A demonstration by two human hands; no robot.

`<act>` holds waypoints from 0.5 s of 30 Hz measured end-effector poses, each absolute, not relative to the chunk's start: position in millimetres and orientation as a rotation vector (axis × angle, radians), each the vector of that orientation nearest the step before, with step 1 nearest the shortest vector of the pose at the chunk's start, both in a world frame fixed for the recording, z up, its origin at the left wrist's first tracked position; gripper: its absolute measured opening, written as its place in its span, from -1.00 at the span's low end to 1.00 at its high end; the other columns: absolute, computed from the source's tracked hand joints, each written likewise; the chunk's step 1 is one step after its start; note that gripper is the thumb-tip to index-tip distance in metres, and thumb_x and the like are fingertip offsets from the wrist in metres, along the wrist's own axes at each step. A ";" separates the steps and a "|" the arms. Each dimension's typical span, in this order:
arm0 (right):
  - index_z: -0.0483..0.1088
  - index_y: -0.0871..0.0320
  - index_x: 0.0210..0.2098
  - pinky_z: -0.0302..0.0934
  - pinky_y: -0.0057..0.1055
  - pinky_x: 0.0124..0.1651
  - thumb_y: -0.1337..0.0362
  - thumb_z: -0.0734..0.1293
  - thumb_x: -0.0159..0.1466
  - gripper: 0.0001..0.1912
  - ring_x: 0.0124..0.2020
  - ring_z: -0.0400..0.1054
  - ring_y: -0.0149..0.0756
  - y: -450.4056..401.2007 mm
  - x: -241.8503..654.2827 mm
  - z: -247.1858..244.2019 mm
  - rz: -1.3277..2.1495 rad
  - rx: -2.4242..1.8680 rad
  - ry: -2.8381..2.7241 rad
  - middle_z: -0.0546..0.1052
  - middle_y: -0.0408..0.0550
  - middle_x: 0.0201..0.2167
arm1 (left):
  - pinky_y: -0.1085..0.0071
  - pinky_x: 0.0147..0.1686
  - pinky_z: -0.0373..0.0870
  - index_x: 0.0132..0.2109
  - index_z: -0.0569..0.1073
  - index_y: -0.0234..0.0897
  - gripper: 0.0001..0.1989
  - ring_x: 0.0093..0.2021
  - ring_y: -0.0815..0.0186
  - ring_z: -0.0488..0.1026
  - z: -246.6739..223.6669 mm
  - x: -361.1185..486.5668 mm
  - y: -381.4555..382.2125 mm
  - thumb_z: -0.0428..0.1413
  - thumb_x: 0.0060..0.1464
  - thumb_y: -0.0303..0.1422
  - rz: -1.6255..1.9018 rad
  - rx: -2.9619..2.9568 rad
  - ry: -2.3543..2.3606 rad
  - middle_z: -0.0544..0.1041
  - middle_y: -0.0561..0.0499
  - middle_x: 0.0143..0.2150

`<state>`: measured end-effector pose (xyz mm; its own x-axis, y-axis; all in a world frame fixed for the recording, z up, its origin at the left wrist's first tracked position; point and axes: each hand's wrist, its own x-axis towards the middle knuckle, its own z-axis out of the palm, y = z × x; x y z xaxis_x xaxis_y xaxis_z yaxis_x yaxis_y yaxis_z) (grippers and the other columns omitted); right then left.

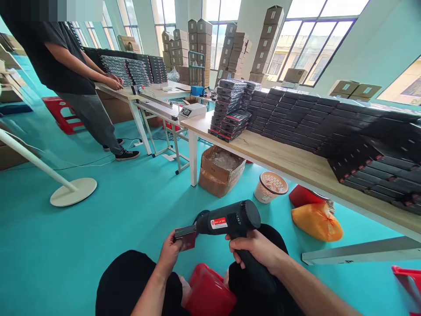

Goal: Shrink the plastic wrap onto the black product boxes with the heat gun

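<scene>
My right hand [253,250] is wrapped round the handle of a black heat gun [235,218] with a red and white label. Its nozzle points left, close to a small flat box [186,239], dark with a reddish face. Held at its left end, the box is in my left hand [170,251], between thumb and fingers. Whether the nozzle touches the box I cannot tell. Both hands are above my lap, over a red plastic stool [210,289] between my knees.
A wooden-topped table [263,147] on the right bears stacked black boxes [296,118]. Below stand a carton of plastic film [219,171], a bin [270,188] and an orange bag [317,221]. A co-worker [75,79] stands left by another table; a white pole base [74,193] is nearer.
</scene>
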<state>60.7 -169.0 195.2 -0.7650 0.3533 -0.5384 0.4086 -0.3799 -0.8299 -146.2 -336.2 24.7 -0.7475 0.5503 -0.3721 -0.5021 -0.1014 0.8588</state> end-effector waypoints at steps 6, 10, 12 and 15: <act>0.43 0.23 -0.24 0.19 -0.42 -0.51 0.23 0.42 0.07 -0.72 -0.59 0.31 -0.39 -165.7 54.0 193.4 -2.428 1.002 1.688 0.48 -0.16 -0.55 | 0.40 -0.42 0.42 -0.34 0.52 -0.32 -0.75 -0.45 0.24 0.48 17.4 -154.3 -338.0 0.08 -0.26 -0.57 1.986 -0.271 1.419 0.55 0.04 -0.46; 0.45 0.22 -0.28 0.21 -0.43 -0.54 0.29 0.43 0.05 -0.76 -0.60 0.33 -0.36 -172.0 52.0 188.9 -2.402 0.901 1.617 0.48 -0.16 -0.59 | 0.36 -0.51 0.41 -0.32 0.49 -0.31 -0.74 -0.55 0.23 0.46 18.1 -160.8 -337.7 0.02 -0.25 -0.52 1.996 -0.450 1.245 0.51 0.00 -0.52; 0.47 0.23 -0.32 0.18 -0.44 -0.56 0.34 0.42 0.02 -0.80 -0.62 0.33 -0.35 -175.3 57.9 188.9 -2.329 0.778 1.591 0.49 -0.15 -0.63 | 0.36 -0.54 0.41 -0.30 0.48 -0.29 -0.74 -0.57 0.23 0.45 19.9 -163.3 -338.0 -0.01 -0.19 -0.49 1.994 -0.535 1.168 0.49 -0.01 -0.53; 0.47 0.21 -0.41 0.16 -0.49 -0.58 0.39 0.39 0.00 -0.88 -0.65 0.29 -0.40 -175.8 74.5 190.4 -2.163 0.615 1.598 0.45 -0.20 -0.67 | 0.37 -0.57 0.39 -0.26 0.47 -0.30 -0.76 -0.58 0.25 0.43 20.9 -165.0 -338.9 -0.04 -0.06 -0.46 1.988 -0.581 1.124 0.47 -0.02 -0.53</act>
